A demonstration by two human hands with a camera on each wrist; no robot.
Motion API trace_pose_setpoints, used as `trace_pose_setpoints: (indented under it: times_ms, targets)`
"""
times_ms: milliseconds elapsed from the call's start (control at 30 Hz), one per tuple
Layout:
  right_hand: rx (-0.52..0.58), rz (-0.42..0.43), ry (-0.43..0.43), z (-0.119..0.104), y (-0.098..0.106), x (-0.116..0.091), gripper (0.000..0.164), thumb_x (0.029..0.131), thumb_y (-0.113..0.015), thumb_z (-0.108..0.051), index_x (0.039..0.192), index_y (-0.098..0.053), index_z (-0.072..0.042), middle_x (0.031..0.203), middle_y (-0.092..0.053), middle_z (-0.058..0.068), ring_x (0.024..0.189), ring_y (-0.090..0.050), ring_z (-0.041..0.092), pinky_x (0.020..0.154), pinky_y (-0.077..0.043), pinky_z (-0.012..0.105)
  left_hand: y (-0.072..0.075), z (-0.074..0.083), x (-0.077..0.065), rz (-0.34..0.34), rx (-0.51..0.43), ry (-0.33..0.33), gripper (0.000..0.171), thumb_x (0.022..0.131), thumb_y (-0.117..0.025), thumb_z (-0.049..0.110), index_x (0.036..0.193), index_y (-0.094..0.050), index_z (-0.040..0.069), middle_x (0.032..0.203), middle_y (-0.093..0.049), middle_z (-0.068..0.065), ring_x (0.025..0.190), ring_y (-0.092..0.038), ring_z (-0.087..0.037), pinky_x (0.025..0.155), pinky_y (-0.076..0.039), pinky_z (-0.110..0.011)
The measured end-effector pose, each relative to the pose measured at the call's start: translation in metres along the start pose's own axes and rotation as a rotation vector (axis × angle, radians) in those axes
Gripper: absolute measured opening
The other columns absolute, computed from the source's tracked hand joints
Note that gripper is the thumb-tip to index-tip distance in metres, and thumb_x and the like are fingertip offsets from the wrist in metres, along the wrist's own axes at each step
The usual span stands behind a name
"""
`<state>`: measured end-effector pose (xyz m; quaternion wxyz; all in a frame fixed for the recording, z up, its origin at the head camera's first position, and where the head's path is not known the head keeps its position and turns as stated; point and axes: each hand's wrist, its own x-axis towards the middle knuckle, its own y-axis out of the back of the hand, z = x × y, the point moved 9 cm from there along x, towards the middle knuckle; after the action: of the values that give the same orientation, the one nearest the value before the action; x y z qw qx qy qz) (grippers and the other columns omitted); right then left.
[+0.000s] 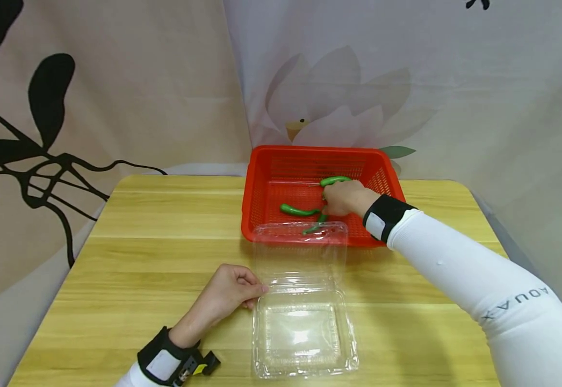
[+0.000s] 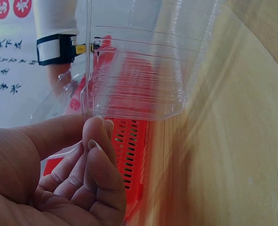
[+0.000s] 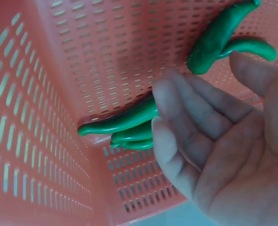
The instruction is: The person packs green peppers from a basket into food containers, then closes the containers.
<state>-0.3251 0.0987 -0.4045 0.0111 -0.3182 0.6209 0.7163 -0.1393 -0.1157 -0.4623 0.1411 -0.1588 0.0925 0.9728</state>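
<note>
My left hand pinches the left edge of a clear plastic clamshell container near its hinge. The container lies unfolded on the table, its far half leaning against the near rim of a red plastic basket. Inside that basket is my right hand, among several green chili peppers. Seen from the right wrist, its fingers bend loosely beside a group of peppers, with the thumb apart and nothing gripped. Another pepper lies beyond the thumb.
A light wooden table carries the basket at its far edge, with the container nearer. Behind the table hangs a pale printed cloth. The basket's walls are slotted and slope up around the right hand.
</note>
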Motion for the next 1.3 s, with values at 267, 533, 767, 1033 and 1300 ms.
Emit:
trace_pose_setpoints:
  times_ms: [267, 533, 767, 1033, 1300]
  targets:
    - [0.023, 0.004, -0.016, 0.003, -0.004, 0.007, 0.027, 0.101, -0.069, -0.038, 0.096, -0.067, -0.011, 0.1, -0.068, 0.009, 0.091, -0.062, 0.026, 0.086, -0.052, 0.046, 0.0, 0.0, 0.0, 0.0, 0.015, 0.002, 0.016, 0.091, -0.083, 0.009, 0.087, -0.073, -0.003, 0.061, -0.063, -0.003, 0.057, -0.06, -0.015, 0.053, -0.05, -0.024]
    - [-0.007, 0.043, -0.012, -0.003, -0.002, 0.013, 0.038, 0.099, -0.072, -0.042, 0.11, -0.071, -0.006, 0.112, -0.071, 0.014, 0.099, -0.067, 0.031, 0.089, -0.056, 0.053, -0.001, 0.003, 0.0, 0.0, 0.017, -0.012, 0.016, 0.09, -0.083, 0.008, 0.086, -0.073, -0.004, 0.061, -0.064, -0.003, 0.057, -0.06, -0.014, 0.055, -0.053, -0.026]
    - [-0.062, 0.036, -0.013, -0.006, -0.004, 0.018, 0.046, 0.097, -0.073, -0.045, 0.12, -0.07, -0.005, 0.119, -0.071, 0.016, 0.103, -0.068, 0.032, 0.091, -0.057, 0.052, 0.001, 0.0, 0.0, 0.008, 0.034, 0.0, 0.015, 0.09, -0.083, 0.008, 0.088, -0.074, -0.003, 0.063, -0.066, -0.005, 0.057, -0.061, -0.015, 0.054, -0.054, -0.026]
    - [-0.075, 0.023, -0.023, -0.005, -0.008, 0.021, 0.044, 0.097, -0.073, -0.047, 0.117, -0.07, -0.007, 0.118, -0.072, 0.014, 0.103, -0.069, 0.032, 0.088, -0.058, 0.049, 0.002, 0.0, 0.0, 0.017, 0.028, 0.002, 0.016, 0.089, -0.084, 0.008, 0.087, -0.073, -0.003, 0.064, -0.067, -0.005, 0.057, -0.061, -0.014, 0.054, -0.054, -0.026]
    - [-0.051, 0.01, -0.023, -0.004, -0.01, 0.023, 0.04, 0.095, -0.077, -0.043, 0.112, -0.07, -0.008, 0.111, -0.072, 0.011, 0.096, -0.068, 0.026, 0.084, -0.057, 0.047, 0.0, 0.0, 0.0, 0.006, 0.013, -0.011, 0.015, 0.09, -0.083, 0.007, 0.087, -0.073, -0.004, 0.065, -0.068, -0.006, 0.057, -0.061, -0.015, 0.055, -0.056, -0.027]
